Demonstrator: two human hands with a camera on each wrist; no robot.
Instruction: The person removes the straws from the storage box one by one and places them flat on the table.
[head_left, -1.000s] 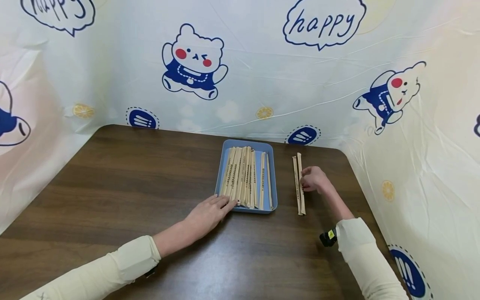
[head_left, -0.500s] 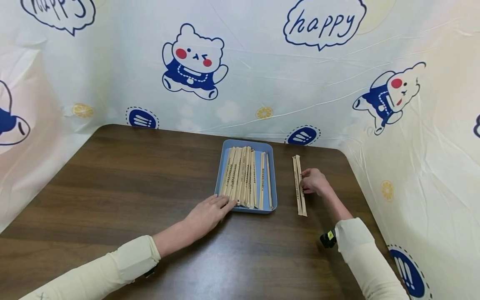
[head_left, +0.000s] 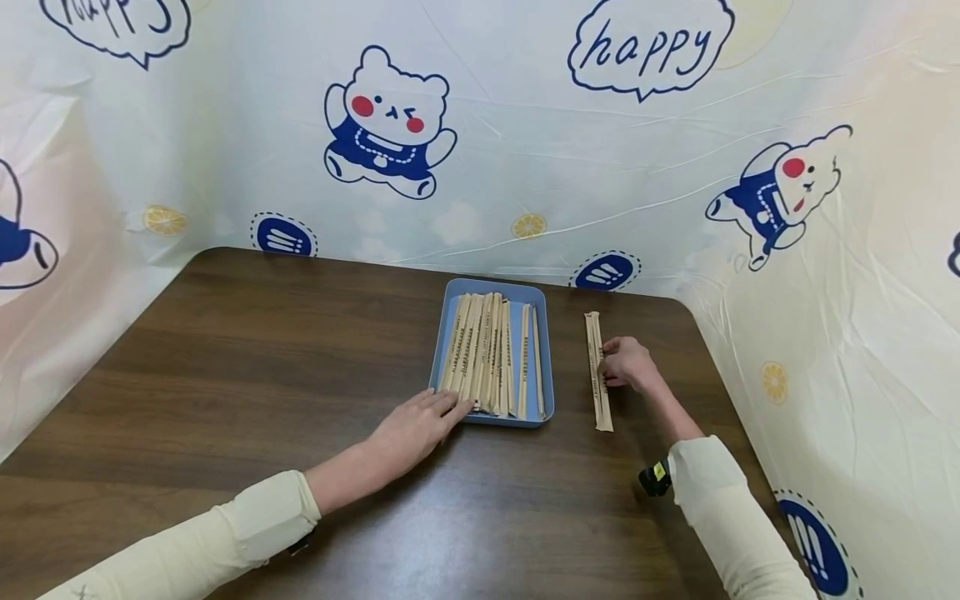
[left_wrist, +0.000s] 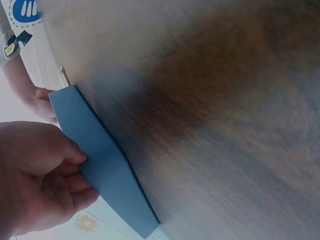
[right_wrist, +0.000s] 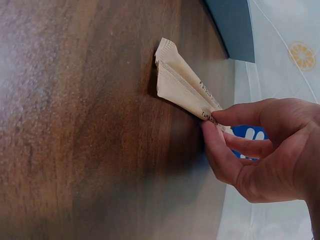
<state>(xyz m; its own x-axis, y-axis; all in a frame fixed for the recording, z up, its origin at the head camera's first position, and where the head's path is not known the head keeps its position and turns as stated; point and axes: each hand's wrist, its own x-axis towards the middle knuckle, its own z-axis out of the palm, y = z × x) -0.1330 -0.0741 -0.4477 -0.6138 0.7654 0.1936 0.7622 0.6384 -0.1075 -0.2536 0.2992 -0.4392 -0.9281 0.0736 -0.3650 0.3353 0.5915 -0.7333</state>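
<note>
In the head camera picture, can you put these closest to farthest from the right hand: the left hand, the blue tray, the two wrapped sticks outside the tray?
From the right hand:
1. Two wrapped sticks: touching it, on its left.
2. Blue tray: left of those sticks.
3. Left hand: farthest, at the tray's near left corner.

left grip (head_left: 415, 427): palm down | right grip (head_left: 628, 363): thumb-to-finger pinch | arms (head_left: 187, 533): stretched forward
</note>
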